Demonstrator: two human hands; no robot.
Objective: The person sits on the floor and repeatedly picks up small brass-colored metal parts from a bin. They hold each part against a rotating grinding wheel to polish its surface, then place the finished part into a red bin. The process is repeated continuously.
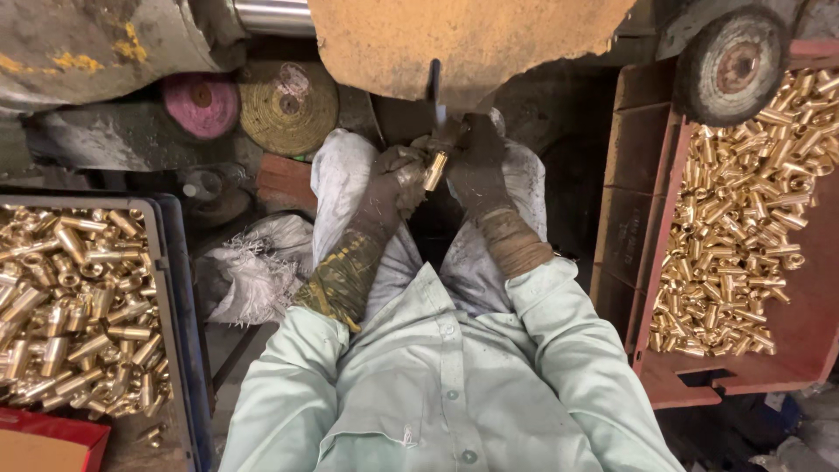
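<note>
- Both gloved hands share one grip: the left hand (395,179) and the right hand (476,166) close around a single short brass fitting (435,169), fingers wrapped tight on either side.
- That brass fitting sits between the knees, just under the worn orange guard (472,39) of a machine, beside a thin dark blade or post (434,87) that comes down from it.
- Judging by this, the step in hand is working one piece at the machine, with the part pressed up close to it.
- On the left, a dark crate (166,288) holds a heap of brass fittings; on the right, a red tray (655,262) holds many more.
- Which pile is finished cannot be told.
- Any coming move calls for a steady two-handed hold and fingers kept off the machine's working edge.
- Pink and yellowish buffing wheels (249,103) lie on the floor behind, near a wad of white rag (253,271).
</note>
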